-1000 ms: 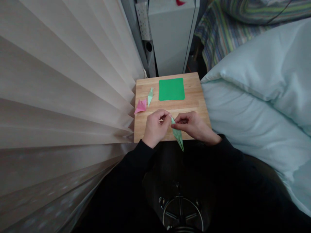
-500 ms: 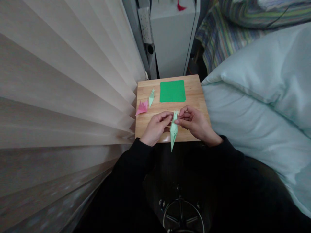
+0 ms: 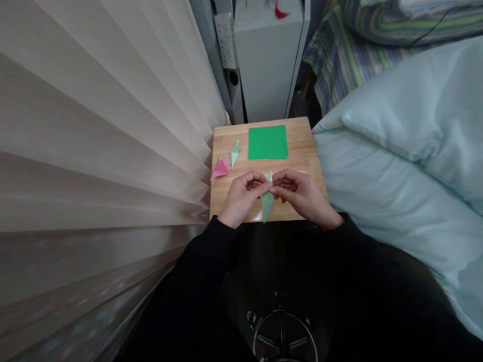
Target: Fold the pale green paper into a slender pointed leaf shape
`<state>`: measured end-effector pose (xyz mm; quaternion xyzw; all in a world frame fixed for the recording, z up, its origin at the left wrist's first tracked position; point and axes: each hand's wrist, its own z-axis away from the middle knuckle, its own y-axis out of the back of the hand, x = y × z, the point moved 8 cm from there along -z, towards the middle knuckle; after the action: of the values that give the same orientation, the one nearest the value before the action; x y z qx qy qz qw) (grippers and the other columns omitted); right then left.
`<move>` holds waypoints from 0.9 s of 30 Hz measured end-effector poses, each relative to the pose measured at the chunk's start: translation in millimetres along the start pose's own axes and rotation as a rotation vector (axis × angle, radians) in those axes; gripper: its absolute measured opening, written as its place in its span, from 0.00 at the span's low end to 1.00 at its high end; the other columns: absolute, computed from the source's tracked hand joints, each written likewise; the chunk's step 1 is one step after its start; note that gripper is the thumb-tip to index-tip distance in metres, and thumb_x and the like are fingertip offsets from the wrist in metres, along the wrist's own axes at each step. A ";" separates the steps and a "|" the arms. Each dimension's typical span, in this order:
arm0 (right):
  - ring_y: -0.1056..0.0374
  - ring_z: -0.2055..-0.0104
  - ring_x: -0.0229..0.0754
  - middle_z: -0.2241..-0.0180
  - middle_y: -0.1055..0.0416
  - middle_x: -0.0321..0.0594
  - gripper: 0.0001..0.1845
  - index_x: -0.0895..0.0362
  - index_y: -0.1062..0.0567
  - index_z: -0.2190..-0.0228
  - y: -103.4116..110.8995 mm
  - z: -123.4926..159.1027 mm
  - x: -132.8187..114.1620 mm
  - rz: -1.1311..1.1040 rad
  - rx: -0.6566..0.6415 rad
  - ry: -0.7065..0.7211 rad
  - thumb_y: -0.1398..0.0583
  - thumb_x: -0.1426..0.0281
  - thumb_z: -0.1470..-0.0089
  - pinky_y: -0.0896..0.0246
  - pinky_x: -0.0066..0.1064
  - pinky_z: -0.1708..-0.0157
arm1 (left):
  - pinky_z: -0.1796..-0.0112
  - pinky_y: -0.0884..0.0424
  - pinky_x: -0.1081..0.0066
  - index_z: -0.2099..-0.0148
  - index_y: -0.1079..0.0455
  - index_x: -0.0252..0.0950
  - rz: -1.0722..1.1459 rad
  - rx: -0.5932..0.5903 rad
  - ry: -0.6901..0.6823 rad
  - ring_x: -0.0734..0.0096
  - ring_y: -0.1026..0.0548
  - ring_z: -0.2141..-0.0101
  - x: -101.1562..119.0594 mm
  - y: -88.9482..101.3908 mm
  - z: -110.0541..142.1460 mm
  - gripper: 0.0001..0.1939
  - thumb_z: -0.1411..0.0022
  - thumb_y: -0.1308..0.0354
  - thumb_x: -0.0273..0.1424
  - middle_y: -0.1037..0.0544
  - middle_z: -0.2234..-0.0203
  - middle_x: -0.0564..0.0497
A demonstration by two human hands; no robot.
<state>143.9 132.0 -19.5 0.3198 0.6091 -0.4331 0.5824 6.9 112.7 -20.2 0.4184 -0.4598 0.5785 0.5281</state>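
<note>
Between my two hands is a pale green folded origami paper (image 3: 267, 205), long and pointed at both ends, above the near edge of the small wooden table (image 3: 302, 138). My left hand (image 3: 247, 195) pinches it from the left, thumb on top. From the right, my right hand (image 3: 296, 193) pinches it at about the same height, its thumb close to the left one. The fingertips cover the paper's middle. Farther back on the table lie a second pale green folded paper (image 3: 235, 153), a pink folded paper piece (image 3: 220, 168) and a stack of green paper sheets (image 3: 267, 142).
A pleated curtain (image 3: 132, 125) hangs along the table's left side. On the right, light blue bedding (image 3: 377, 151) reaches the table edge. Behind it stands a white cabinet (image 3: 267, 65) with a red item (image 3: 281, 11) on top. A wheeled chair base (image 3: 281, 334) shows below.
The pale green folded paper has turned and tilted, showing a broader face, and its near tip has moved away from me. My right fingers have closed in beside my left ones.
</note>
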 end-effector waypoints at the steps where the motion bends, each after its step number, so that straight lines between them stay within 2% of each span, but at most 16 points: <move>1: 0.30 0.72 0.35 0.71 0.25 0.36 0.20 0.57 0.26 0.66 0.8 -0.2 -0.5 -0.012 0.019 -0.001 0.26 0.60 0.54 0.36 0.28 0.74 | 0.71 0.37 0.75 0.68 0.28 0.34 -0.004 -0.008 0.003 0.79 0.31 0.73 -0.6 -0.7 -0.1 0.14 0.47 0.28 0.37 0.26 0.75 0.55; 5: 0.32 0.75 0.33 0.73 0.27 0.32 0.21 0.54 0.31 0.68 5.0 -0.4 -3.1 -0.005 0.080 0.009 0.26 0.60 0.53 0.36 0.28 0.75 | 0.69 0.33 0.75 0.67 0.28 0.34 0.022 -0.035 0.004 0.78 0.29 0.72 -4.2 -2.6 -1.0 0.15 0.47 0.28 0.38 0.25 0.73 0.54; 8: 0.32 0.75 0.33 0.72 0.26 0.33 0.16 0.55 0.29 0.67 5.2 0.0 -4.6 0.055 0.077 0.030 0.29 0.63 0.50 0.37 0.28 0.76 | 0.66 0.30 0.73 0.64 0.27 0.34 0.007 -0.039 -0.039 0.76 0.25 0.69 -4.9 -3.0 -2.5 0.15 0.48 0.28 0.36 0.23 0.71 0.53; 12: 0.30 0.76 0.33 0.72 0.26 0.34 0.12 0.56 0.28 0.66 5.3 1.2 -1.7 0.109 0.077 0.015 0.31 0.66 0.47 0.39 0.26 0.79 | 0.65 0.28 0.72 0.63 0.27 0.34 -0.100 -0.008 -0.127 0.74 0.24 0.68 -0.2 -2.1 -2.1 0.11 0.45 0.30 0.31 0.22 0.70 0.52; 17: 0.28 0.77 0.35 0.73 0.27 0.34 0.12 0.56 0.28 0.66 3.6 1.9 1.3 0.110 0.054 -0.023 0.33 0.64 0.46 0.36 0.26 0.80 | 0.68 0.27 0.74 0.60 0.29 0.36 -0.245 0.051 -0.185 0.70 0.22 0.65 9.3 -0.8 3.0 0.08 0.42 0.34 0.26 0.22 0.67 0.51; 20: 0.28 0.77 0.35 0.72 0.27 0.35 0.13 0.56 0.29 0.65 3.4 2.4 1.5 0.111 0.050 -0.033 0.33 0.63 0.45 0.35 0.27 0.80 | 0.70 0.28 0.75 0.61 0.30 0.37 -0.266 0.052 -0.190 0.69 0.22 0.64 11.7 -1.8 4.4 0.08 0.42 0.34 0.26 0.22 0.67 0.51; 27: 0.27 0.78 0.35 0.70 0.27 0.34 0.13 0.55 0.30 0.63 3.6 4.0 0.2 0.157 0.058 -0.050 0.34 0.63 0.44 0.36 0.25 0.82 | 0.68 0.28 0.74 0.60 0.31 0.36 -0.224 0.033 -0.145 0.71 0.23 0.66 6.0 -2.6 2.5 0.09 0.42 0.34 0.25 0.23 0.69 0.52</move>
<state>148.8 129.9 -20.1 0.3724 0.5546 -0.4113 0.6202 8.9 111.7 -13.6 0.5162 -0.4378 0.4917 0.5478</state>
